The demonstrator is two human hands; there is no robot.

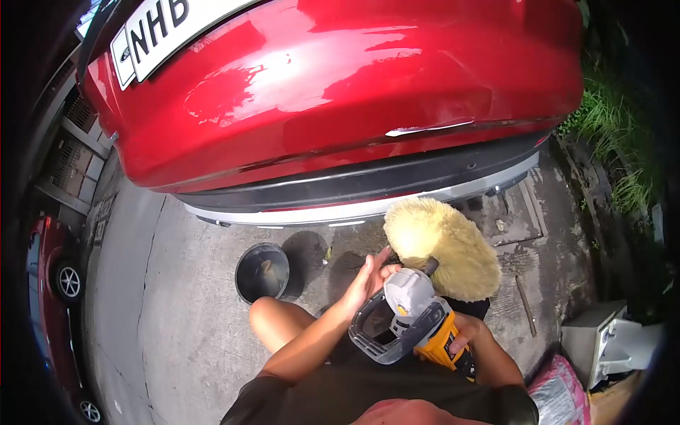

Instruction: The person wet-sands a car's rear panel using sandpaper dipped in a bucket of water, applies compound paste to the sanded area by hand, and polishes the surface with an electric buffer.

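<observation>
A yellow and grey power polisher (409, 292) with a black loop handle is tilted in front of my body. A fluffy cream wool pad (443, 248) is fitted on its far side, close to the car's lower bumper. My right hand (464, 334) is wrapped around the yellow body of the tool. Beside the grey head, my left hand (368, 278) has its fingers stretched out toward the pad, some touching or passing behind the head. Ahead stands a red car (340, 92), its rear bumper showing a pale mark (429, 129) low on the right.
A black bucket (263, 273) with something in it stands left of my knee. A stick (525, 306) lies on the concrete at right. Grey equipment (602, 347) and a pink bag (559, 389) sit at lower right. Another red car (53, 304) is parked far left.
</observation>
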